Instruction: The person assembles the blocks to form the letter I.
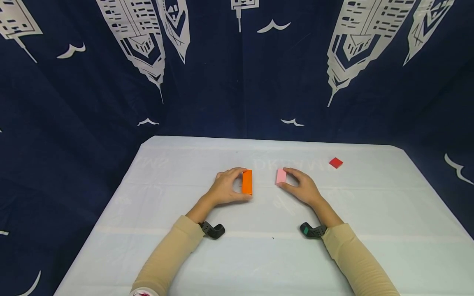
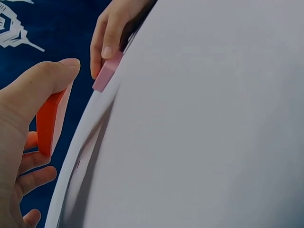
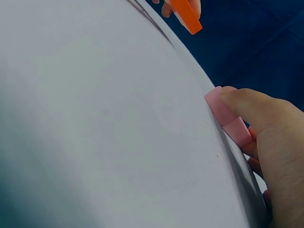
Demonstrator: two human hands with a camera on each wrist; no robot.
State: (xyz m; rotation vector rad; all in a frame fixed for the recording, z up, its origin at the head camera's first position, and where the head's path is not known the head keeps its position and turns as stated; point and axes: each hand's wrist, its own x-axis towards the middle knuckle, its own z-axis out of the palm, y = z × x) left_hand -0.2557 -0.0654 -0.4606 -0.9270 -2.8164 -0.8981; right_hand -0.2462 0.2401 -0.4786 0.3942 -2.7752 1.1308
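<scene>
Near the middle of the table, my left hand (image 1: 227, 188) pinches an orange block (image 1: 247, 182) between thumb and fingers at its two ends. The left wrist view shows the thumb over one end of this orange block (image 2: 48, 121) and fingertips at the other. To its right, my right hand (image 1: 301, 187) pinches a smaller pink block (image 1: 281, 176) the same way. A line crosses the pink block (image 3: 223, 111) in the right wrist view; whether it is an edge or a seam I cannot tell. A gap separates the two blocks.
A red square piece (image 1: 335, 163) lies farther back on the right of the white-covered table (image 1: 244, 263). Behind the table's far edge hangs a dark blue cloth (image 1: 222, 90) with pale building prints. Each wrist wears a dark strapped device.
</scene>
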